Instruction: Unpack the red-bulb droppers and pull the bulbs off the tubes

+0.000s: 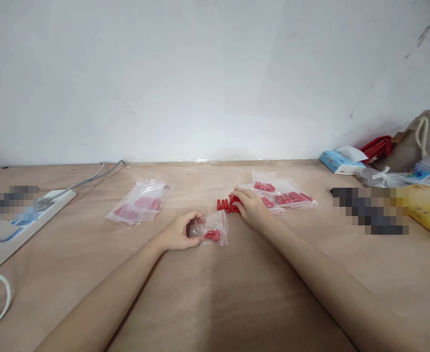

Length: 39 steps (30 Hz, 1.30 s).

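The right hand partly hides the red pieces.

- I am in a plain room that looks like a home or a small makeshift workroom; I cannot tell which.
- My wooden table has its far edge against a white wall, scuffed and dark-marked towards its upper right.
- By the table's left edge I have a household-style power strip, with a grey cable running to the far edge.
- Near the far right corner sit everyday things: a blue tissue pack and a cloth bag with a rope handle.
- A yellow bag lies at the right edge, nearer me.
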Each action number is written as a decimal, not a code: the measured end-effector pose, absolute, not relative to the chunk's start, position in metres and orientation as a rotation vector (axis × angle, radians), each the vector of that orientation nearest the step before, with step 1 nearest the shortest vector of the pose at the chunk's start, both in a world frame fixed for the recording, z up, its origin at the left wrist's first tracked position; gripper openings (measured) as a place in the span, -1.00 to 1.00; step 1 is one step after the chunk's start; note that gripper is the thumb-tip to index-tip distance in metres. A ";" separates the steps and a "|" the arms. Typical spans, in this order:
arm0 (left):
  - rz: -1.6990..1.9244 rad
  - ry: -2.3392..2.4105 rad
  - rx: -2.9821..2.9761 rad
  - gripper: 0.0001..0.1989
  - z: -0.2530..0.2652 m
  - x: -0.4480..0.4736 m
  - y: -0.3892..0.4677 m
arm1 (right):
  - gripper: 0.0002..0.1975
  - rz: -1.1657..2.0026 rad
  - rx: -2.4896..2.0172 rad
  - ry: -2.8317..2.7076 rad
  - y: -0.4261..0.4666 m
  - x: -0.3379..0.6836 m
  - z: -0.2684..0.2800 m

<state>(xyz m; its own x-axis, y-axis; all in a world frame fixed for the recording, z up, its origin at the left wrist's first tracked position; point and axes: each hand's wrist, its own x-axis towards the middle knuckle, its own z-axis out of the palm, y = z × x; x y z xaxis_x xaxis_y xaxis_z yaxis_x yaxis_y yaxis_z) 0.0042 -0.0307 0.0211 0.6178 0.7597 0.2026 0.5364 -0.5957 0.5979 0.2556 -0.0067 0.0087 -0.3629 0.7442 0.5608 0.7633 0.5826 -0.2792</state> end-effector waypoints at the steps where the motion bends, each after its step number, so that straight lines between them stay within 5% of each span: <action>1: 0.606 1.021 2.357 -0.68 0.021 0.004 -0.031 | -0.68 -0.063 -1.165 -2.167 -0.007 0.255 0.008; 12: 0.600 1.005 2.346 -0.68 0.019 0.003 -0.029 | -0.45 -0.090 -1.176 -2.339 -0.003 0.267 0.014; 23: 0.609 1.020 2.328 -0.68 0.020 0.004 -0.030 | -0.72 0.217 -1.302 -2.185 -0.005 0.275 0.031; 30: 0.627 0.984 2.332 -0.67 0.020 0.003 -0.030 | -0.89 0.057 -1.229 -2.139 -0.019 0.258 0.037; 39: 0.640 0.993 2.320 -0.69 0.016 0.003 -0.029 | -0.83 0.344 -0.968 -2.444 -0.041 0.234 0.025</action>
